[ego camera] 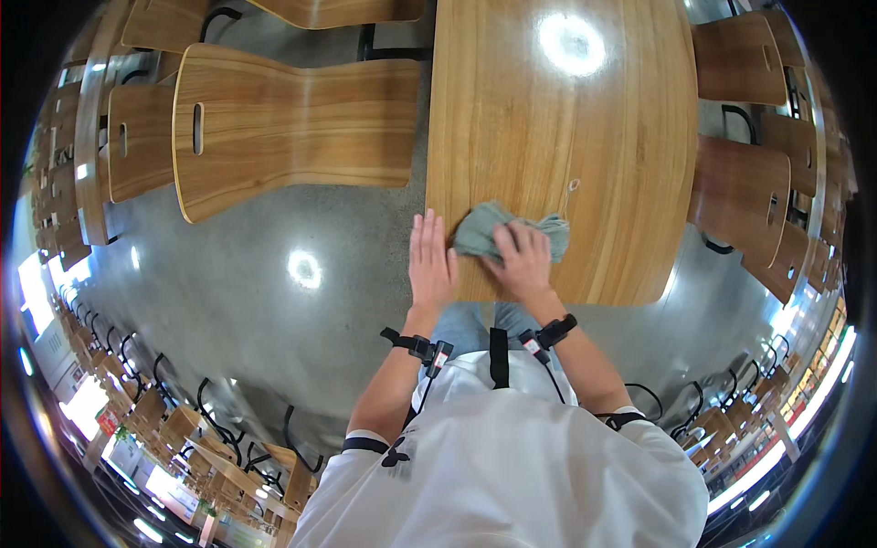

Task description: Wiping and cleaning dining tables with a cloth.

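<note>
A crumpled grey-green cloth [477,231] lies on the near end of a wooden table [527,151]. My right hand [525,264] is on it, fingers curled into the fabric. A loose thread [568,205] trails from the cloth's right side and ends in a small loop on the tabletop. At the table's left edge, my left hand [431,264] is stretched out flat, palm down, holding nothing. Its thumb is slightly spread and points toward the cloth, with a small gap between. Whether the left palm presses on the edge cannot be made out.
A wooden chair [294,123] stands along the table's left side, and another chair [743,192] is on the right. Grey polished floor [274,329] surrounds the table's near end. More tables and chairs [226,459] fill the background. Bands with small devices [425,348] are strapped around both wrists.
</note>
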{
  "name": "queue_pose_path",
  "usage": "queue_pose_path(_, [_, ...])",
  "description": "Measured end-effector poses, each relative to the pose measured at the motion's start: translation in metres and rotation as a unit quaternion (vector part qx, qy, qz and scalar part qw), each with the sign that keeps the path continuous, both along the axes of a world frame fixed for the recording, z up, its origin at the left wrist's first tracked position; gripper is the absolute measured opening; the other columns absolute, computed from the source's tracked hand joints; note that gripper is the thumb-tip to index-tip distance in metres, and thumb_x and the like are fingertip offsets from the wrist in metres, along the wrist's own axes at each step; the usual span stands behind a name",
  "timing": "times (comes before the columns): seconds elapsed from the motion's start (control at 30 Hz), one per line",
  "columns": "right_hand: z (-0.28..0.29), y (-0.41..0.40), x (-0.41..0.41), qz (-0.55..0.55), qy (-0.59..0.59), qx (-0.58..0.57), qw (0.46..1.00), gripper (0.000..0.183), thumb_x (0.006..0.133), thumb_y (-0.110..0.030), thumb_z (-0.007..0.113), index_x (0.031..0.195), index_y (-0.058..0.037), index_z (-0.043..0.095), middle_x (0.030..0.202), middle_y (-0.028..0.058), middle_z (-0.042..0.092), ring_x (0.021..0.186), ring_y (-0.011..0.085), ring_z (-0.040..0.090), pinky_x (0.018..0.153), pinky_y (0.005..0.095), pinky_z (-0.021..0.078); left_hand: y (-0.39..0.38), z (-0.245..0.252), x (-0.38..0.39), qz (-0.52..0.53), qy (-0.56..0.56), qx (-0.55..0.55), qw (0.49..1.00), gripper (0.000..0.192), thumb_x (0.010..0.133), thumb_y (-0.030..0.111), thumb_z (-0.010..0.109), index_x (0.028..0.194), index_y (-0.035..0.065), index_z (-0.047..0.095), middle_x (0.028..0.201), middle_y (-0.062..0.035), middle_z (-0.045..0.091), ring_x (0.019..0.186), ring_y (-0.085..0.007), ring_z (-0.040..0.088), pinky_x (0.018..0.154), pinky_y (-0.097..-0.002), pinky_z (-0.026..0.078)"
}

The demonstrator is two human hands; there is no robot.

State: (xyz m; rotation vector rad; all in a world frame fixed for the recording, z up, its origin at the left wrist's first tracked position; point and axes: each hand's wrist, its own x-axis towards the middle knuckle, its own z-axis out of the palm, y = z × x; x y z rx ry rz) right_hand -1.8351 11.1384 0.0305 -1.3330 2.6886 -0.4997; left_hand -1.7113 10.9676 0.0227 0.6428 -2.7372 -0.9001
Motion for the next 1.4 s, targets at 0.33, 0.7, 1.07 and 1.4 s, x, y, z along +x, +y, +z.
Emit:
queue_pose_path(0.33, [-0.014, -0.023, -0.149, -0.209, 0.155, 0.022, 0.965, 0.06, 0.092, -0.043, 0.074, 0.135, -0.0036, 0.059, 0.12, 0.0147, 0.062, 0.109, 0.0369, 0.058, 0.095, 0.0512, 0.0459, 0.022, -0.004, -0.012, -0.043, -0.09, -0.104, 0.99, 0.069, 0.1, 0.024, 0.054, 0.162, -0.0001, 0.038, 0.171, -0.0187, 0.033, 0.158, -0.0356, 0.032, 0.13, -0.0502, 0.026])
queue_pose_path(0.7, [0.009, 0.037, 0.015, 0.019, -0.047, -0.038, 0.998, 0.063, 0.079, -0.039, 0.081, 0.134, -0.0117, 0.062, 0.115, 0.0083, 0.064, 0.101, 0.0287, 0.061, 0.085, 0.0428, 0.0487, -0.003, -0.003, 0.001, -0.033, -0.091, -0.104, 0.99, 0.06, 0.103, 0.012, 0.047, 0.16, -0.002, 0.038, 0.169, -0.0202, 0.034, 0.159, -0.0381, 0.028, 0.131, -0.0541, 0.022])
queue_pose_path(1.07, [-0.005, 0.076, -0.161, 0.036, 0.06, -0.064, 0.995, 0.057, 0.081, -0.038, 0.083, 0.131, -0.0172, 0.063, 0.119, 0.0071, 0.064, 0.112, 0.03, 0.061, 0.095, 0.046, 0.0477, 0.096, -0.001, -0.078, -0.044, -0.111, -0.111, 0.987, 0.065, 0.102, 0.023, 0.05, 0.164, 0.0082, 0.038, 0.173, -0.0138, 0.032, 0.161, -0.0355, 0.026, 0.131, -0.0577, 0.017])
queue_pose_path(1.4, [-0.002, 0.092, -0.088, 0.026, -0.034, -0.098, 0.994, 0.061, 0.081, -0.039, 0.082, 0.133, -0.0139, 0.064, 0.119, 0.0096, 0.063, 0.105, 0.0314, 0.061, 0.089, 0.0457, 0.0487, 0.088, -0.003, -0.075, -0.031, -0.147, -0.141, 0.979, 0.065, 0.1, 0.025, 0.05, 0.163, 0.0102, 0.04, 0.173, -0.0122, 0.031, 0.162, -0.034, 0.023, 0.131, -0.0571, 0.014])
